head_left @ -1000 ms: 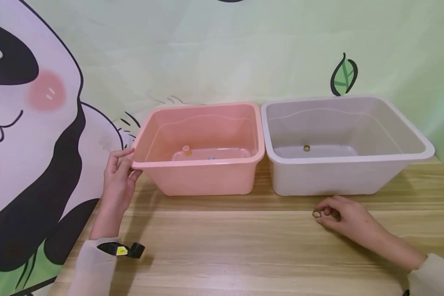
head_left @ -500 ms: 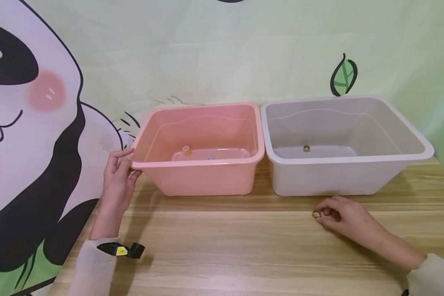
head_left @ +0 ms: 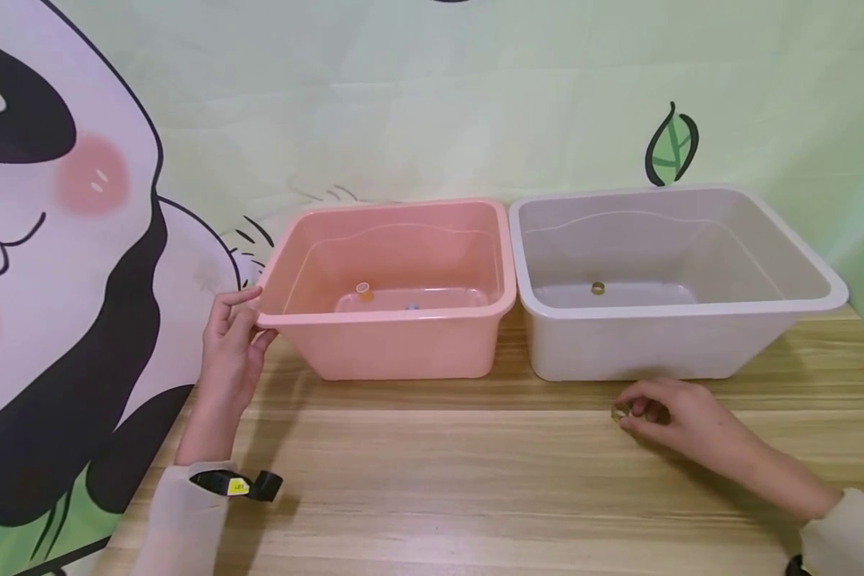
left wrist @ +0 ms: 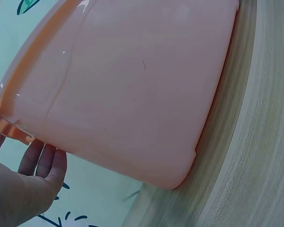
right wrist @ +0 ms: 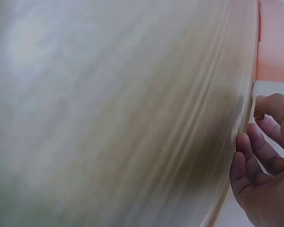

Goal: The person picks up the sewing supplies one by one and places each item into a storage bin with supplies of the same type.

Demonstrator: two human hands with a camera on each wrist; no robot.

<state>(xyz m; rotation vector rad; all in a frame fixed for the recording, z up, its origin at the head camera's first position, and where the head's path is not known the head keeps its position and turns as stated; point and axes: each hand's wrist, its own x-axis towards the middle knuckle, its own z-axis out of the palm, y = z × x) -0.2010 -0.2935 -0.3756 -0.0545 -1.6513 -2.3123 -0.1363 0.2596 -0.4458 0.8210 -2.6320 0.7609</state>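
At the left, my left hand (head_left: 229,352) grips the rim of the pink plastic tub (head_left: 396,348) at its front left corner. In the left wrist view its fingers (left wrist: 57,166) bend up against the underside of that rim. My right hand (head_left: 687,420) is in front of the pale grey tub (head_left: 637,344), low over the table. Between its thumb and index finger it pinches a small gold-coloured ring (head_left: 620,412). The right wrist view shows the ring's dark band (right wrist: 259,114) with gold dots; the other fingers are curled loosely below.
Both tubs stand side by side on the wood-grain table (head_left: 432,480), against a printed cloth backdrop (head_left: 403,104). Inside the pink tub lie an orange ring-like piece (head_left: 364,292) and a small blue item (head_left: 412,306). Another gold ring (head_left: 598,288) lies in the grey tub.
My right hand has shifted very slightly to the right and away from me, with the ring turning a little in its pinch. The left hand keeps its place on the pink rim.
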